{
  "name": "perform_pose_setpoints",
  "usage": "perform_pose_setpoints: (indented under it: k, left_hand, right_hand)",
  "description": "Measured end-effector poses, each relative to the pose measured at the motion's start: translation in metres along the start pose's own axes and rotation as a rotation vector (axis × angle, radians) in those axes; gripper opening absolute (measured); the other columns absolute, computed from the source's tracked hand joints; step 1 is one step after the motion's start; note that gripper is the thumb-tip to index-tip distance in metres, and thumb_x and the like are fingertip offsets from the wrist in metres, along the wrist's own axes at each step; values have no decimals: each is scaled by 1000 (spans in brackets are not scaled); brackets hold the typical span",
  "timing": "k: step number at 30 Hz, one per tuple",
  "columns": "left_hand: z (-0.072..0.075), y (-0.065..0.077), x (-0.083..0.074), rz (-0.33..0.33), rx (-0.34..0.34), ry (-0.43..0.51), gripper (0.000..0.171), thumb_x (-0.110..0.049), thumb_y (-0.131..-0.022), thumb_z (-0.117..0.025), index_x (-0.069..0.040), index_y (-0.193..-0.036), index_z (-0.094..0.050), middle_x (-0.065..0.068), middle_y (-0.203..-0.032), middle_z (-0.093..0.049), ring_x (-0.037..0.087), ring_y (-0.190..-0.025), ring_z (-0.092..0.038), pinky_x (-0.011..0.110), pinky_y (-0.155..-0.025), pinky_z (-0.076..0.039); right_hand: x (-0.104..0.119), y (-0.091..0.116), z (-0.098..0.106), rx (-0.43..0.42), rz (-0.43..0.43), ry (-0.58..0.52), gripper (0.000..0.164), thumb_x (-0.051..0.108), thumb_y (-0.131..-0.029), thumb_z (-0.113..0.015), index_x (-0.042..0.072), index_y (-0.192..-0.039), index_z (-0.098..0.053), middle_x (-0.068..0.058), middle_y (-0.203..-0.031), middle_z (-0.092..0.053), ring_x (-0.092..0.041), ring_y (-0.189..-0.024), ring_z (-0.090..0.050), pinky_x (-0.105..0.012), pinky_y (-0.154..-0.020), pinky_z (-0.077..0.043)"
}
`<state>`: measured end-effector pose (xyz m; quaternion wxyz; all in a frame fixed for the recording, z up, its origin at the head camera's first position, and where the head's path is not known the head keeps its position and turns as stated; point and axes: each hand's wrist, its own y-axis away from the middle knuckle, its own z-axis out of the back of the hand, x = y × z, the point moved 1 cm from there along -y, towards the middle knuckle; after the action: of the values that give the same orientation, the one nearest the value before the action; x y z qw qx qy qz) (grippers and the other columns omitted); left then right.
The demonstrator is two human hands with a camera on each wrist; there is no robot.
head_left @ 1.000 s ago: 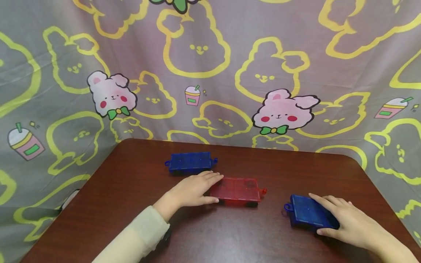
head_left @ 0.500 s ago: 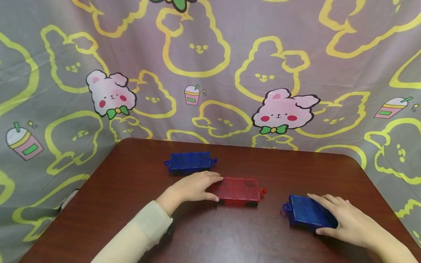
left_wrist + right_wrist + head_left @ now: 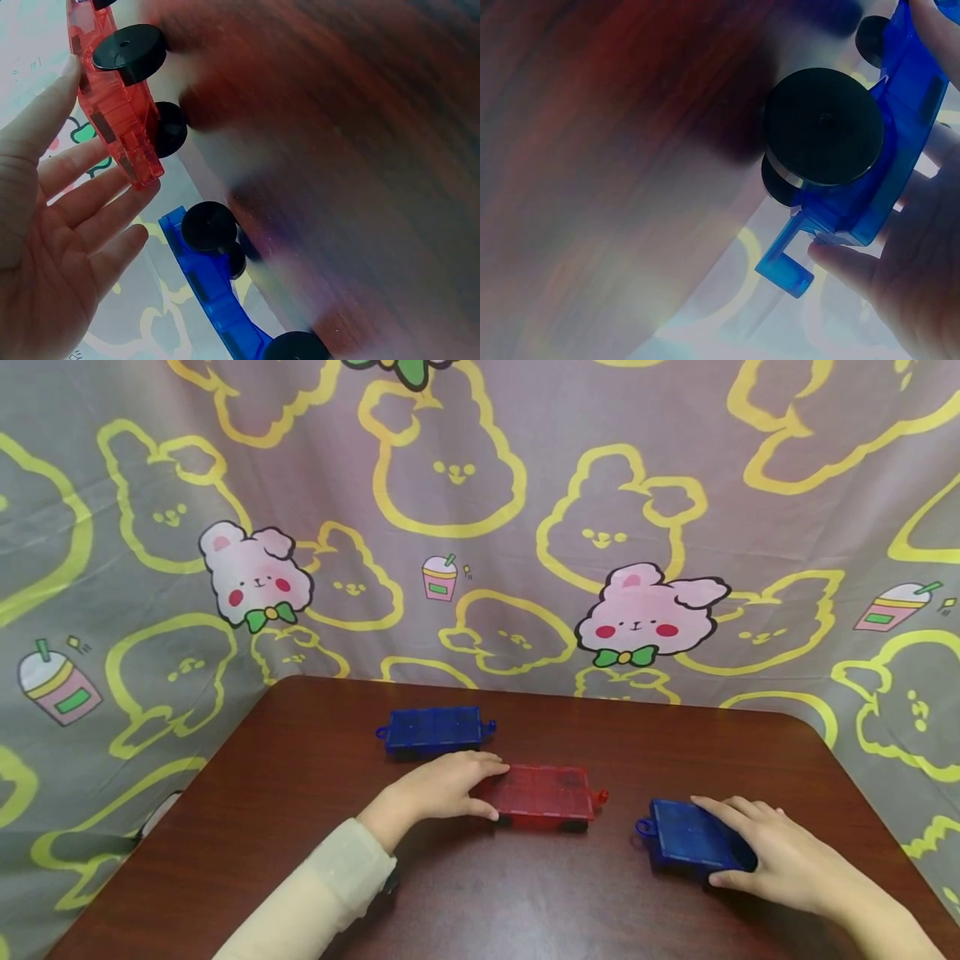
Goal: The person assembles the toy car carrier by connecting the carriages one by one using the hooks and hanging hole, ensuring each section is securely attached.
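Observation:
A translucent red toy car base (image 3: 546, 793) with black wheels stands mid-table, a small peg on its right end. My left hand (image 3: 438, 789) holds its left end, thumb on the near side and fingers on the far side; the left wrist view shows the thumb against the red base (image 3: 120, 112). To the right, a translucent blue toy car base (image 3: 690, 833) points its ring end at the red one, with a gap between them. My right hand (image 3: 783, 853) grips its right end. In the right wrist view, its peg (image 3: 787, 276) sticks out past the fingers.
Another blue car base (image 3: 433, 729) stands farther back, left of centre, behind my left hand. The dark brown table (image 3: 525, 893) ends at a curtain (image 3: 495, 552) printed with bunnies. A small dark object (image 3: 392, 882) shows partly under my left sleeve.
My right hand has slid its blue car base slightly left and away from me, narrowing the gap to the red one. The left hand and the red base stay almost still.

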<state>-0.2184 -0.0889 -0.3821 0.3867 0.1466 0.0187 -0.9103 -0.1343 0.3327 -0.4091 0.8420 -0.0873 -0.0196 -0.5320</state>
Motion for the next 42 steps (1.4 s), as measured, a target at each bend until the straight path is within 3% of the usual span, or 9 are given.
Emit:
perform_pose_setpoints:
  k: [26, 42]
  left_hand:
    - [0, -1, 1, -13, 5, 6, 70, -43, -86, -75, -7, -142, -55, 10, -147, -54, 26, -136, -51, 41, -113, -42]
    - [-2, -2, 3, -17, 1, -11, 70, -44, -85, -75, -7, -142, -55, 10, -147, -54, 26, -136, -51, 41, -113, -42]
  right_hand:
    - [12, -42, 1, -5, 14, -37, 92, 57, -69, -84, 16, -143, -49, -13, -122, -62, -37, -112, -58, -77, -90, -40]
    - [16, -52, -4, 6, 28, -23, 89, 52, -69, -85, 16, -143, -50, -13, -122, -62, -37, -113, -59, -76, -92, -41]
